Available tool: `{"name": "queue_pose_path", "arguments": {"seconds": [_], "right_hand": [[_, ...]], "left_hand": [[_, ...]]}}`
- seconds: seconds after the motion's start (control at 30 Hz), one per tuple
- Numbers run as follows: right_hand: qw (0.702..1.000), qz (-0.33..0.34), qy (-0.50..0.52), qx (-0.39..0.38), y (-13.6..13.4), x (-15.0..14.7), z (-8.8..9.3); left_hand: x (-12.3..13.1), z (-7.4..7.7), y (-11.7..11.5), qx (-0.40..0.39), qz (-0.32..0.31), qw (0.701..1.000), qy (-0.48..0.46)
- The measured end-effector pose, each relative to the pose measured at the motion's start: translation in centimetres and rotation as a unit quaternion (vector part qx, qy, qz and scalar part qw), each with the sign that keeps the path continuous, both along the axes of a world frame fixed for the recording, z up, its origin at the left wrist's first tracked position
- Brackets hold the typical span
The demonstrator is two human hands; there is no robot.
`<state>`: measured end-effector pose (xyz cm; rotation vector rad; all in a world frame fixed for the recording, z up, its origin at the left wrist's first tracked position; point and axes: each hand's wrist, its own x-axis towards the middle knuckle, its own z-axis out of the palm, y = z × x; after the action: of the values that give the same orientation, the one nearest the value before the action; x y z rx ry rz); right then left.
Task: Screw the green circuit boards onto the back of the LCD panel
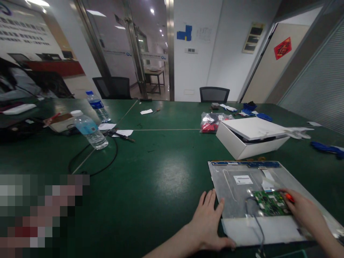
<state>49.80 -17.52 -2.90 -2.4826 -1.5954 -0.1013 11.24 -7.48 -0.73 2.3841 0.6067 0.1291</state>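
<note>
A flat metal display panel [236,190] lies back side up on the green table [161,172], near the front right. A green circuit board [270,202] is mounted on it, with a grey cable [255,218] running toward me. My left hand [208,222] lies flat with fingers spread against the panel's left edge. My right hand [305,211] is closed round a tool with an orange handle [288,196], its tip at the circuit board's right side.
A white box [249,138] with a loose lid sits behind the panel. A plastic bag with red parts [212,122], blue gloves [326,148], two water bottles [90,129], black cables [107,161] and papers lie around. Chairs stand at the far edge.
</note>
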Motion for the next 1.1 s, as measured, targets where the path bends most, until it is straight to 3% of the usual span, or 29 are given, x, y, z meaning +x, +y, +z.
{"name": "queue_pose_path", "arguments": {"seconds": [0.17, 0.3, 0.53, 0.87, 1.07, 1.1], "right_hand": [[0.999, 0.046, 0.007, 0.027, 2.3, -0.3, 1.9], [0.991, 0.107, 0.070, -0.033, 4.1, -2.6, 2.9], [0.986, 0.112, 0.113, -0.059, 4.2, -3.6, 3.4], [0.994, 0.093, 0.055, -0.005, 4.2, -2.6, 2.4], [0.987, 0.116, 0.104, -0.032, 0.4, -0.4, 0.8], [0.990, 0.115, 0.087, -0.006, -0.3, -0.4, 0.3]], "left_hand": [[2.2, -0.5, 0.4, 0.007, -0.012, 1.000, -0.014], [3.9, -0.9, 0.2, 0.009, -0.017, 1.000, -0.025], [5.4, -1.6, -0.5, 0.038, -0.007, 0.998, -0.044], [7.9, -2.4, -1.5, 0.053, 0.003, 0.997, -0.054], [7.9, -2.5, -1.8, 0.061, 0.002, 0.997, -0.055], [7.9, -2.5, -1.8, 0.062, 0.005, 0.996, -0.062]]}}
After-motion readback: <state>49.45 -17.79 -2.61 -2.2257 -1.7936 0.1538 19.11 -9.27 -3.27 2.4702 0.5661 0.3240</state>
